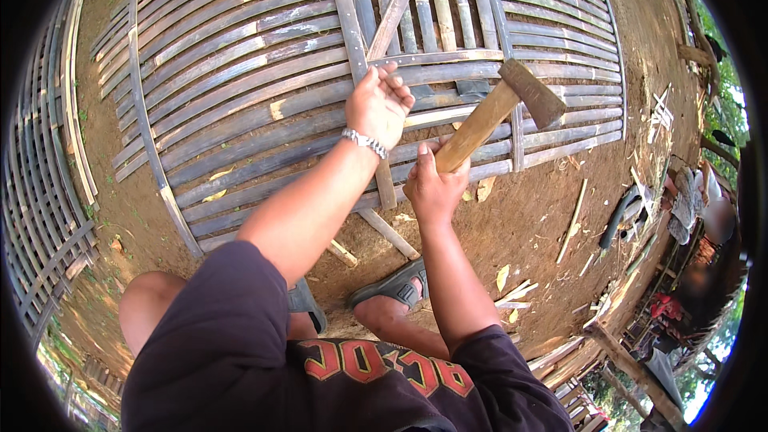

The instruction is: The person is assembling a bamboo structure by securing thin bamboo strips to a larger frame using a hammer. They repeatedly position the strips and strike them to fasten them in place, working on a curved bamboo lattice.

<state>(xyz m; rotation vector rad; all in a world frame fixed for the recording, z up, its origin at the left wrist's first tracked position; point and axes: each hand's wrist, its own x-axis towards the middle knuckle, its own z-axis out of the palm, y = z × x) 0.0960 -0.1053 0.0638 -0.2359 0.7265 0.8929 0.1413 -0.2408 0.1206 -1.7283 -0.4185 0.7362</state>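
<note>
Nearest the head camera, at six o'clock, is a dark shirt (208,328) with red lettering across the chest; bare forearms reach out from its sleeves toward the middle of the view. Just above centre, at twelve o'clock, is the left hand (379,110), palm turned up, its fingers loosely curled and released; a metal band (364,142) circles that wrist. Near the centre, toward three o'clock, the right hand (437,190) is wrapped around the lower end of an axe handle (478,130), grasping it firmly; the axe head (531,94) lies at two o'clock, its cutting edge facing four o'clock.

Beneath both hands spreads a bamboo panel (248,44), filling the view from ten to two o'clock; whether the left hand touches it, I cannot tell; a diagonal slat (400,4) crosses its middle at twelve o'clock, and a dark flat piece (472,88) lies on it at one o'clock, just left of the axe head.

Another panel (44,144) stands at nine o'clock; sandals (392,284) show at six and seven o'clock on brown soil (520,224); a thin stick (571,222) lies at three o'clock, and farther out is grey cloth (684,204).
</note>
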